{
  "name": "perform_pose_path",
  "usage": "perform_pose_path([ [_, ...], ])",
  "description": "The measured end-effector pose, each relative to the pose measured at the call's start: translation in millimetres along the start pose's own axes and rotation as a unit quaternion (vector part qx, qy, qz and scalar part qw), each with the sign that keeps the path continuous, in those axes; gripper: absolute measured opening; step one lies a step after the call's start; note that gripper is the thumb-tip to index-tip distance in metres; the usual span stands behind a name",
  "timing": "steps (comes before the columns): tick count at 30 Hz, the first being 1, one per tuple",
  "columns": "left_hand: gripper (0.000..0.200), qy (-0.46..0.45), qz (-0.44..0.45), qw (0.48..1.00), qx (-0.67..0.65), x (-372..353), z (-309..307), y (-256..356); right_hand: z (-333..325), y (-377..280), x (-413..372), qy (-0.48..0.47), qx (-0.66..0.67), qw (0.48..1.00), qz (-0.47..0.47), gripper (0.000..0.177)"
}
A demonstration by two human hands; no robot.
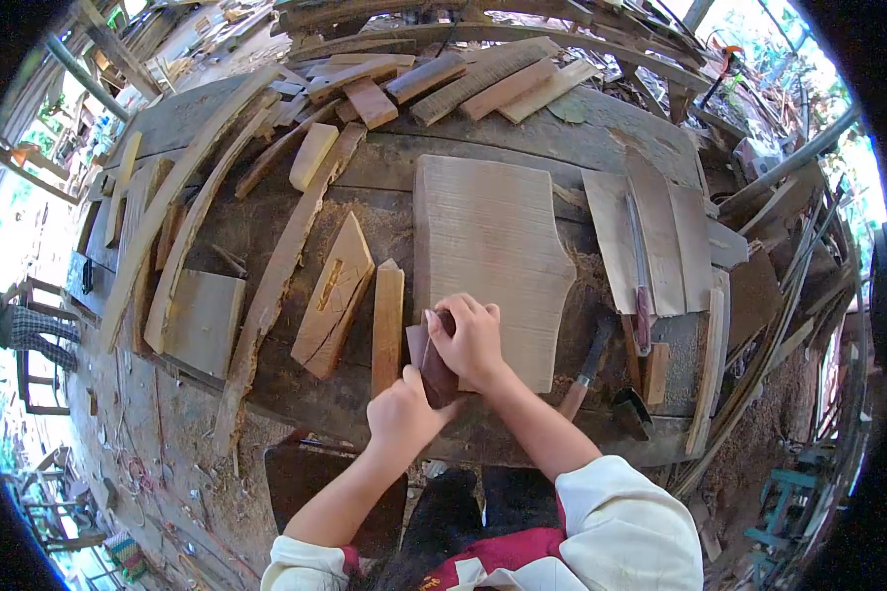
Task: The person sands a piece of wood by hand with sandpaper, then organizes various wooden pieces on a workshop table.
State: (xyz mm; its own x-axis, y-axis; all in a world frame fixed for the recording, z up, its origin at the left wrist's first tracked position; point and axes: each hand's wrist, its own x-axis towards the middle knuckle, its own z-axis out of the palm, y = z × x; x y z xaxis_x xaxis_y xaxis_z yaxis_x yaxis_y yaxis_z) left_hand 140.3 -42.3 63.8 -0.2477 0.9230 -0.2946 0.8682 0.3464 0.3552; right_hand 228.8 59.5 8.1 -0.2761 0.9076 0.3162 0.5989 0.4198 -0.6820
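Note:
Both hands are at the lower left edge of a thick, pale wooden slab (488, 241) with one curved side. A dark reddish-brown folded piece of sandpaper (436, 377) is between them. My left hand (404, 412) is closed on its lower left part. From above, my right hand (468, 340) grips its upper end, fingers bent and resting over the slab's edge. Whether a block sits inside the fold is hidden. Just left of the hands lies a narrow wooden bar (388, 320) with a pointed end.
Brown sheets (668, 236) lie on the right of the workbench (384, 163), with a red-handled saw-like blade (641, 286) on them. A knife (589, 360) lies nearer. Left are a pointed wooden block (335, 295) and long curved strips (182, 212). Offcuts (488, 79) line the back.

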Motion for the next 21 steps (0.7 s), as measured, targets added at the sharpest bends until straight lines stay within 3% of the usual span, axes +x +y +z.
perform_pose_path([
  [6,0.058,0.033,-0.017,0.999,0.002,101.0,-22.5,26.3,19.4,36.6,104.7,0.020,-0.018,1.000,-0.009,0.015],
  [10,0.055,0.047,-0.003,0.999,0.011,197.4,-42.8,40.7,43.8,73.3,198.5,0.102,-0.018,0.993,-0.055,0.016],
  [13,0.061,0.087,0.033,0.994,0.055,258.6,-51.7,44.9,46.7,89.5,257.3,0.091,-0.032,0.995,-0.028,0.018],
  [17,0.065,0.075,0.034,0.995,0.051,271.3,-56.9,54.6,50.3,99.2,279.3,0.084,-0.016,0.996,-0.032,0.019],
  [21,0.058,0.107,0.018,0.994,0.014,224.9,-32.8,54.9,37.4,88.6,229.6,0.085,-0.025,0.996,-0.027,0.018],
])
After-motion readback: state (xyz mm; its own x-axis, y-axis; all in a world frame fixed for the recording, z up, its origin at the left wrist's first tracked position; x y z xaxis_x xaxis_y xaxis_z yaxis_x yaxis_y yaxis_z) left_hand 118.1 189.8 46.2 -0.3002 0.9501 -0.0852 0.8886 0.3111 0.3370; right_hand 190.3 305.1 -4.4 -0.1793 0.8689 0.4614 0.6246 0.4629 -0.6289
